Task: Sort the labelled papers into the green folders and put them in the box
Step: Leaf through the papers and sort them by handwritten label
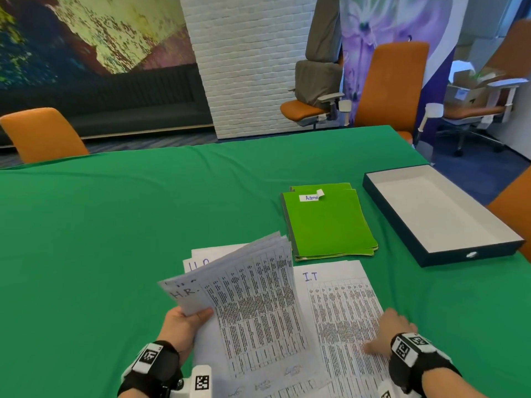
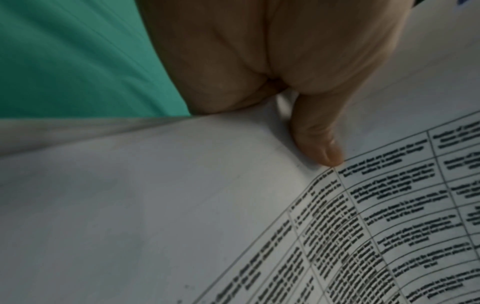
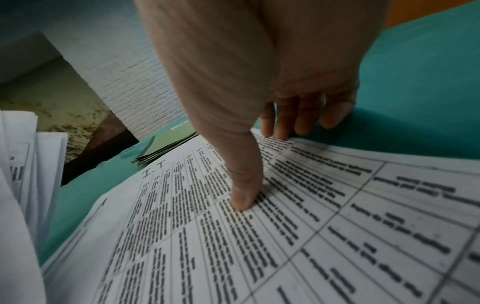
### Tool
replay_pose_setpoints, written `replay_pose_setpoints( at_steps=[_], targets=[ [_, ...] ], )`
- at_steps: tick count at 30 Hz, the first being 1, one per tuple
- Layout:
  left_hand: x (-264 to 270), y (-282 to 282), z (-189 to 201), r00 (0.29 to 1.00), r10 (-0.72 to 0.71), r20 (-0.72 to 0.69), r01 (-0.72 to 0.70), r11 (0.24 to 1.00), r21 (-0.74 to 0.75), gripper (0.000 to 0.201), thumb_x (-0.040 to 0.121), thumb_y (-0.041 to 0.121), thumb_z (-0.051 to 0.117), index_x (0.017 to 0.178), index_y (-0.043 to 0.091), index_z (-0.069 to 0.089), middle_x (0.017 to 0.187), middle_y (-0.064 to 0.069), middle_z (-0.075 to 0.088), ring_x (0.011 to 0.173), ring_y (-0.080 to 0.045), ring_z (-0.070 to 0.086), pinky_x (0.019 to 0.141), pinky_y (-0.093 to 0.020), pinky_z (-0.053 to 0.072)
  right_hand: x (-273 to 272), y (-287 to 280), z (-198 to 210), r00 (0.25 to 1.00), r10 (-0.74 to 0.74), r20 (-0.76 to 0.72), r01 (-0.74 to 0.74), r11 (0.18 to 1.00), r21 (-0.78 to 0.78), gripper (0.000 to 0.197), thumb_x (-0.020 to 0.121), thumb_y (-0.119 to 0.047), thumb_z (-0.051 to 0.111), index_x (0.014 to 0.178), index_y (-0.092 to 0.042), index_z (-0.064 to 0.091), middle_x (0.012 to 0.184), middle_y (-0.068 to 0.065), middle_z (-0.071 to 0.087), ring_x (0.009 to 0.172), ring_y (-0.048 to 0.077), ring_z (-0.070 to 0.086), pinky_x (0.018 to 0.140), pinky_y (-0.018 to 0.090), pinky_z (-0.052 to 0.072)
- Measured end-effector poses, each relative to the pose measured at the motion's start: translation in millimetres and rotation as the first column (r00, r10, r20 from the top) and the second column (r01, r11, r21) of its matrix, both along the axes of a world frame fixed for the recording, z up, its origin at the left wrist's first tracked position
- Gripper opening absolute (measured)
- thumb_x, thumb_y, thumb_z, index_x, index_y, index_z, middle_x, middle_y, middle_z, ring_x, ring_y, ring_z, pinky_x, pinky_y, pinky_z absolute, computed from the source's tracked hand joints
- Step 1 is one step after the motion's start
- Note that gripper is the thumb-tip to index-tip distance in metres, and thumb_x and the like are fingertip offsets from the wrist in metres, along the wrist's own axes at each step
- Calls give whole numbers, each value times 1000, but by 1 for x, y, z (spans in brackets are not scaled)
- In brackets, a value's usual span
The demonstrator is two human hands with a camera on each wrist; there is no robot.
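Currently left hand [image 1: 184,323] pinches the limp, light paper sheaf [image 1: 250,297] at its corner; right hand [image 1: 388,331], fingers loose, presses the I.T sheets [image 1: 339,297]. Support edges when lifting.

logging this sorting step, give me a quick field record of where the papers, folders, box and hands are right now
left hand: grips lifted stack, top sheet marked H.R.
right hand: thumb presses I.T pile, fingers at its right edge
third pile: flat behind lifted stack, label partly hidden
folders: stacked, closed, top one labelled Admin
box: open, nothing visible inside, right of folders
table: green cloth
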State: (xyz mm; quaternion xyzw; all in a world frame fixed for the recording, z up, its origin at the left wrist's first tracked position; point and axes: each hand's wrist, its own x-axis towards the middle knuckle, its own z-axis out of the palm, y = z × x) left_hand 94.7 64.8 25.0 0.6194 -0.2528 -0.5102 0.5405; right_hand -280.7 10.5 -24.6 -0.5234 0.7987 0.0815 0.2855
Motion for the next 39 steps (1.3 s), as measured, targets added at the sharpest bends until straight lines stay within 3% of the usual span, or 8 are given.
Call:
replay_pose_setpoints(
  at_steps=[5, 9, 12, 17, 19, 24, 31, 39],
  targets=[
    [-8, -2, 5, 1000, -31, 3, 31, 999, 19, 17, 79, -15, 55, 88, -4, 65, 84, -17, 73, 81, -36, 65, 72, -43, 54, 1, 2, 0, 999, -17, -41, 17, 1000, -12, 91, 59, -51, 80, 130, -16, 34, 127, 9, 36, 117, 25, 39, 97, 35, 42],
    [-20, -8, 12, 1000, -14, -10, 15, 998, 54, 43, 78, -15, 56, 49, 14, 70, 58, 0, 70, 60, -21, 62, 57, -22, 51, 7, 5, -2, 998, -48, 49, 51, 998, -47, 111, 57, -43, 85, 140, -12, 18, 137, 13, 27, 125, 32, 39, 101, 40, 42],
    [-26, -6, 17, 999, -46, 12, 45, 999, 11, 32, 71, -18, 57, 51, 4, 71, 65, -12, 71, 58, -22, 68, 53, -24, 55, 5, 5, -1, 976, -109, 186, 121, 991, -54, 99, 62, -24, 86, 136, -7, 21, 131, 15, 37, 112, 30, 54, 92, 37, 50],
    [-32, -8, 22, 999, -48, -4, 48, 999, -14, 11, 57, -9, 69, 53, 1, 70, 62, -15, 69, 55, -25, 64, 52, -24, 55, -10, 1, 8, 991, 67, 118, -39, 974, -222, 7, 87, -11, 49, 88, -17, 52, 80, -1, 60, 72, 15, 59, 67, 29, 52],
    [-34, -11, 27, 994, -88, -71, 92, 994, 57, 15, 42, -3, 74, 55, -7, 66, 59, -18, 65, 50, -28, 62, 45, -27, 53, -17, -6, 15, 986, 67, 155, -20, 958, -285, 12, 88, -11, 51, 79, -18, 54, 75, 0, 62, 67, 14, 59, 62, 28, 51],
    [-55, -12, 44, 955, -215, -203, 243, 963, 121, 10, 60, -12, 58, 70, -10, 57, 69, -23, 64, 55, -36, 63, 45, -35, 53, -28, -27, 58, 928, 90, 361, 104, 869, -483, 13, 90, -9, 56, 80, -18, 56, 79, 0, 64, 70, 15, 60, 64, 30, 46],
    [-63, -16, 42, 958, -236, -165, 260, 954, 148, 60, 36, -6, 60, 92, -26, 59, 86, -34, 65, 66, -42, 64, 56, -38, 54, -37, -46, 100, 874, 114, 471, 250, 727, -640, 15, 91, -9, 54, 82, -21, 58, 85, -1, 64, 77, 18, 60, 72, 35, 49],
    [-42, -16, 41, 943, -218, -250, 266, 947, 179, 54, 46, -2, 65, 98, -12, 63, 95, -32, 65, 77, -45, 62, 69, -54, 54, -49, -47, 123, 811, 197, 551, 312, 651, -692, 21, 94, -6, 48, 96, -14, 67, 89, 3, 68, 87, 24, 62, 81, 38, 49]
  ],
)
